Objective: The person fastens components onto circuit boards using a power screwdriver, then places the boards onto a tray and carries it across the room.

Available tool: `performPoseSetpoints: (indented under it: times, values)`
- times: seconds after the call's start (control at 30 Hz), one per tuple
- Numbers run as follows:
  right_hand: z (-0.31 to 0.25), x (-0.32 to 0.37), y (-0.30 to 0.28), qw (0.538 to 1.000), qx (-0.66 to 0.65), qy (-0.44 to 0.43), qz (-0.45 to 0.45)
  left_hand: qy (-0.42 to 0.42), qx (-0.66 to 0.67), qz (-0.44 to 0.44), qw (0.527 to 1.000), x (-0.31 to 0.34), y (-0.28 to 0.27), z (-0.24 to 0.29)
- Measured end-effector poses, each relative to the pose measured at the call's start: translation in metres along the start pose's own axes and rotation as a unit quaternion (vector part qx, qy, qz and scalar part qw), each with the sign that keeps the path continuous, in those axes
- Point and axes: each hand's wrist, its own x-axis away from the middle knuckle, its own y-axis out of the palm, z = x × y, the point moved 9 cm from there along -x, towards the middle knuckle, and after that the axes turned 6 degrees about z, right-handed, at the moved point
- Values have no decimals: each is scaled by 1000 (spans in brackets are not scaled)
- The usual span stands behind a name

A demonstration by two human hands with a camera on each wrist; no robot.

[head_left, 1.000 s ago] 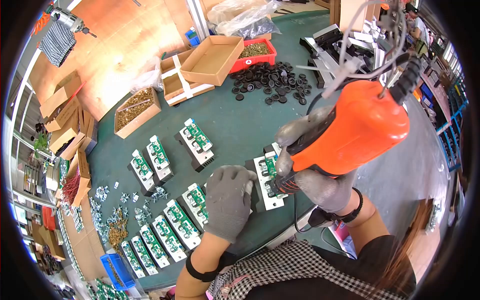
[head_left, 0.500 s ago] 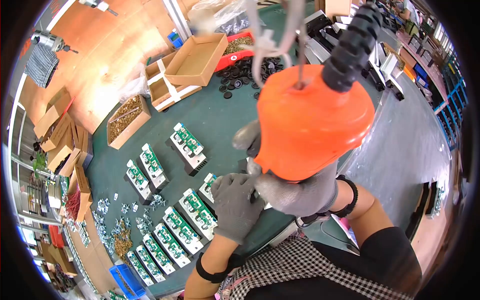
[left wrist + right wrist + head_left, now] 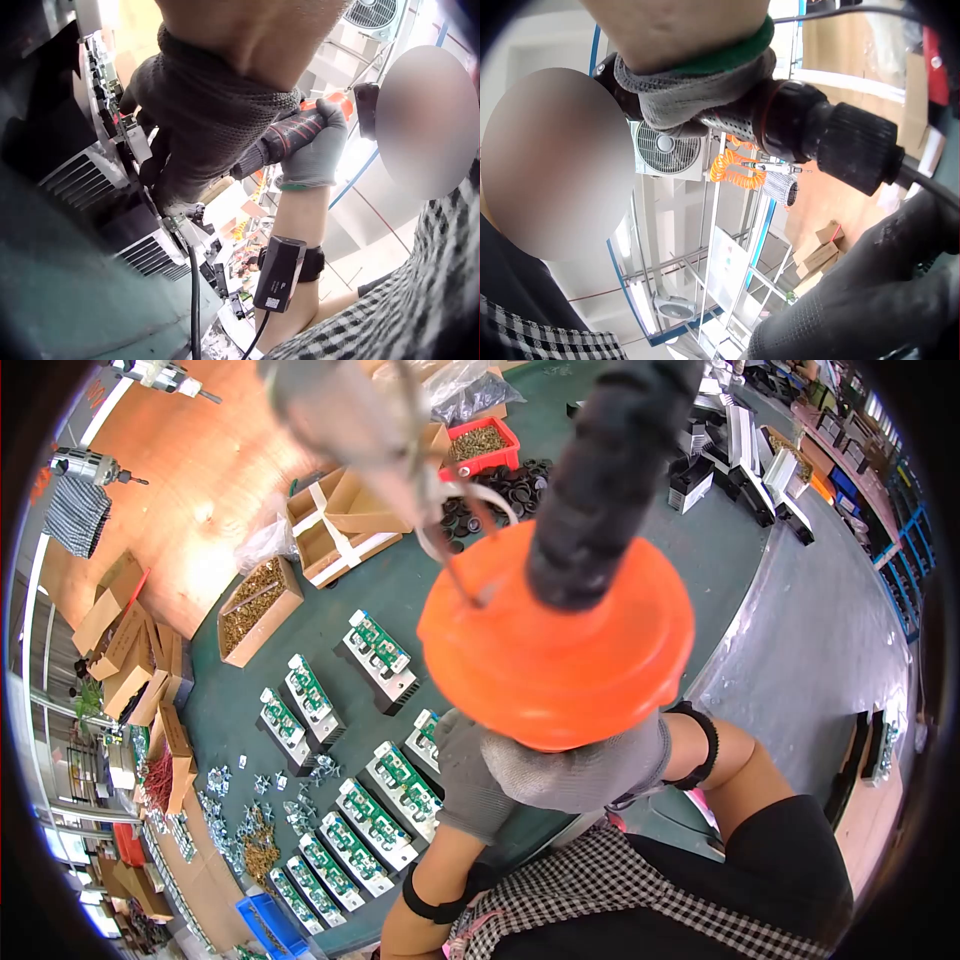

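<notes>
Seen from above, an orange and black power screwdriver [image 3: 555, 650] covers the middle of the work. My gloved right hand [image 3: 580, 765] grips its body; in the right wrist view a bit runs from the black chuck [image 3: 855, 146] towards my left hand [image 3: 870, 300]. My left hand [image 3: 475, 780] is partly hidden under the right one. In the left wrist view, the left hand's fingers [image 3: 176, 176] reach down to green boards on finned heat sinks [image 3: 154, 255]; their exact hold and the bit's tip are hidden. A row of board-topped heat sinks [image 3: 375, 825] lies left of my hands.
Three more board units stand further back, one here [image 3: 380, 650]. Beyond are a carton of screws [image 3: 260, 610], a red bin [image 3: 480, 445] and black round caps [image 3: 515, 485]. Metal clips [image 3: 225, 815] and a blue bin [image 3: 270, 925] lie left. A hose rises from the screwdriver.
The screwdriver and right hand have moved left in the head view and now overlap the left hand, with the tool's rear end towards the camera. The view itself has shifted.
</notes>
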Motion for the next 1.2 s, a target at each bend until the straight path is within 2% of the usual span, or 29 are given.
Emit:
performPoseSetpoints:
  times: [0.03,0.13,0.23,0.33,0.43,0.57,0.73,0.83,1.1,1.2]
  values:
    - [-2,-1,0,1000,7,-8,4,6,13,20,1000,0,-3,1]
    - [-6,-4,-1,999,33,-28,16,-6,-22,-36,999,7,7,-11]
    - [-12,-6,-4,997,62,-43,25,32,-46,-48,997,12,7,-7]
    - [-8,-7,-4,998,37,-30,29,-26,-14,-132,991,15,23,-20]
    - [-3,-7,-3,999,-11,-15,34,44,4,-97,994,7,15,-9]
    - [-3,-6,-2,999,-3,-8,41,52,1,-81,995,6,18,-13]
    - [5,-5,-1,998,-38,24,42,16,-23,-99,995,7,15,-8]
    - [7,-5,-1,997,-50,52,30,-3,28,-79,996,5,6,-6]
    - [10,-6,0,996,-52,62,24,0,-43,-90,995,9,20,-15]
    - [17,-3,2,988,-99,115,23,0,-39,-88,995,7,19,-14]
